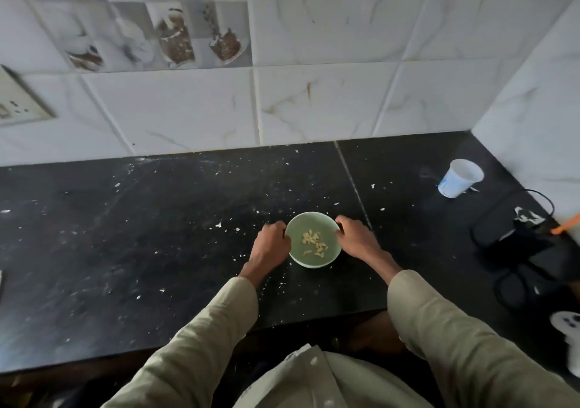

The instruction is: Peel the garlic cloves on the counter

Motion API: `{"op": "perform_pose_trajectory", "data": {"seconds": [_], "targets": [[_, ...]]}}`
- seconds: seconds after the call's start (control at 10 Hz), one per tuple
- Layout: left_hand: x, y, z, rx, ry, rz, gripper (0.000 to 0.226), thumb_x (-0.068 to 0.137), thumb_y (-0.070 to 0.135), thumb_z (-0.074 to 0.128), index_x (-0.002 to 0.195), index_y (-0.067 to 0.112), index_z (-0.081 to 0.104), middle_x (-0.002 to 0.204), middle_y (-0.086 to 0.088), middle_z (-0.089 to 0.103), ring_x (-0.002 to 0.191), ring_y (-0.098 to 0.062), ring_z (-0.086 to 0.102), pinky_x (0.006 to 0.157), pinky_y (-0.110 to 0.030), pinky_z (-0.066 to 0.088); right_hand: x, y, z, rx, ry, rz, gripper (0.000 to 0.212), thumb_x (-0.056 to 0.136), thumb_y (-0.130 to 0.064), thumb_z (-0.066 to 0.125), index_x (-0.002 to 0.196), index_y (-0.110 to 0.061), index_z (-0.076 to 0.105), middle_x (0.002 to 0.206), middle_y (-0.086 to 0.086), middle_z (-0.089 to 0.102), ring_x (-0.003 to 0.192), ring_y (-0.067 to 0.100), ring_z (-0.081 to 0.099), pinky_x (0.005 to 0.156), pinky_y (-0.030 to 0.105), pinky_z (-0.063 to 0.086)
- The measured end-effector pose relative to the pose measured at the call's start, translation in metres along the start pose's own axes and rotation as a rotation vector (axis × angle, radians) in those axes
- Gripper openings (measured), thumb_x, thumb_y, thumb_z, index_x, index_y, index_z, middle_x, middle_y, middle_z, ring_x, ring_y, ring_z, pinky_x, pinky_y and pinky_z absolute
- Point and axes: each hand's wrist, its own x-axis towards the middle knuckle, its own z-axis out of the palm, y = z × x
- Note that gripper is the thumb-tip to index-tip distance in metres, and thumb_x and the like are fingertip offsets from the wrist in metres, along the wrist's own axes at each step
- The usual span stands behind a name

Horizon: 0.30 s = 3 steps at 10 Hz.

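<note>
A pale green bowl [309, 262] stands on the black counter [141, 235], near its front edge. Several pale garlic cloves [314, 243] lie in the bottom of the bowl. My left hand [272, 244] grips the bowl's left rim with curled fingers. My right hand [354, 237] holds the right rim the same way. Small white flakes of garlic skin [218, 225] are scattered over the counter around the bowl.
A white paper cup [459, 178] leans at the back right by the tiled corner wall. A black device with a cable [521, 241] sits at the right, an orange strip beside it. A wall socket [18, 103] is at the far left.
</note>
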Motion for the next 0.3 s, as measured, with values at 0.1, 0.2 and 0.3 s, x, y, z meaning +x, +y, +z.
{"op": "perform_pose_trajectory", "data": {"seconds": [0.1,0.2,0.3], "targets": [[-0.005,0.002,0.007,0.041,0.031,-0.018,0.018,0.092,0.021,0.053,0.102,0.012,0.064,0.093,-0.01,0.069,0.084,-0.037,0.065,0.066,-0.037,0.046,0.001,0.008,0.003,0.043,-0.043,-0.02,0.024,0.105,-0.031,0.051,0.125,-0.02,0.058,0.096,0.0,0.071,0.084,0.024,0.072,0.077,0.042,0.058],[-0.017,0.011,0.001,0.14,0.074,-0.052,0.022,0.093,0.019,0.052,0.11,0.013,0.064,0.106,-0.01,0.071,0.094,-0.037,0.066,0.07,-0.04,0.046,-0.004,0.01,-0.002,0.011,-0.093,-0.053,0.028,0.106,-0.042,0.05,0.127,-0.024,0.054,0.097,-0.002,0.071,0.082,0.022,0.073,0.082,0.045,0.06],[-0.015,0.026,-0.006,0.182,0.196,0.04,0.034,0.092,0.015,0.054,0.125,0.015,0.063,0.124,-0.004,0.067,0.113,-0.029,0.063,0.087,-0.043,0.049,-0.002,0.007,-0.018,-0.052,-0.029,-0.135,0.033,0.106,-0.049,0.049,0.129,-0.026,0.052,0.109,-0.002,0.071,0.092,0.023,0.072,0.084,0.046,0.058]]}}
